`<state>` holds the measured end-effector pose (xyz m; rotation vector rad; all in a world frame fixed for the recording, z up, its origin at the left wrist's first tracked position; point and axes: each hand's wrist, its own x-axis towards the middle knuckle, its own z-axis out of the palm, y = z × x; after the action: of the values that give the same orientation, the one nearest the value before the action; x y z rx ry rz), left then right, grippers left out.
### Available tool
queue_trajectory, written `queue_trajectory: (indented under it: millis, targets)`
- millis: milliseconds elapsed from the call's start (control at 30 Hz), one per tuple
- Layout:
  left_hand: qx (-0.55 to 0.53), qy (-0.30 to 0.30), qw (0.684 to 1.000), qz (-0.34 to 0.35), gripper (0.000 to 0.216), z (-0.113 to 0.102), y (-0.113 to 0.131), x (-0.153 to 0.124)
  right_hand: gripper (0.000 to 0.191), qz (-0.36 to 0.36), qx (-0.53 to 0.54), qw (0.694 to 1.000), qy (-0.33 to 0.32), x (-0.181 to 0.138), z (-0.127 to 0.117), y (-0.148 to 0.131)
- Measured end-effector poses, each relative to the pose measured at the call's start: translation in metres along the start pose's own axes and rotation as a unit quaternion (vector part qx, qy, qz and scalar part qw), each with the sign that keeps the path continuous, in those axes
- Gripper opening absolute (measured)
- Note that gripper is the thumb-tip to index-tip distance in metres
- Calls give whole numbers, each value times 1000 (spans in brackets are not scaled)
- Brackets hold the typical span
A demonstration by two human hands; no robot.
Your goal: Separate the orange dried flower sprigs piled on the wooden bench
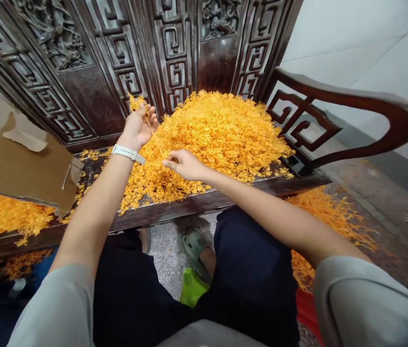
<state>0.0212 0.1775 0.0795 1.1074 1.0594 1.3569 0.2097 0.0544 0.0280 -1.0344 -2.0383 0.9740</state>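
A big heap of small orange flowers lies on the seat of a dark carved wooden bench. My left hand, with a white watch band on its wrist, is raised over the heap's left side and closed on a small bunch of orange flowers and a thin strand. My right hand rests low on the heap's front and pinches the lower end of that thin strand, which runs between both hands.
A cardboard box with more orange flowers stands at the left. Flowers are also scattered on the floor at the right. The bench's curved armrest rises on the right. My knees and sandalled feet are below the seat edge.
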Motion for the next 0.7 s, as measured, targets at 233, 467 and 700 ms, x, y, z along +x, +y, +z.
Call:
queue_trajectory:
  millis: [233, 467, 700]
  targets:
    - [-105, 17, 993, -49, 24, 10, 7, -5, 9, 19, 3, 1000, -23, 0, -1, 35]
    - [-40, 88, 995, 8, 35, -9, 32, -4, 23, 68, 133, 989, 19, 10, -5, 36]
    - [-66, 174, 981, 53, 50, -27, 60, 4, 26, -46, 56, 995, 73, 1, -10, -17]
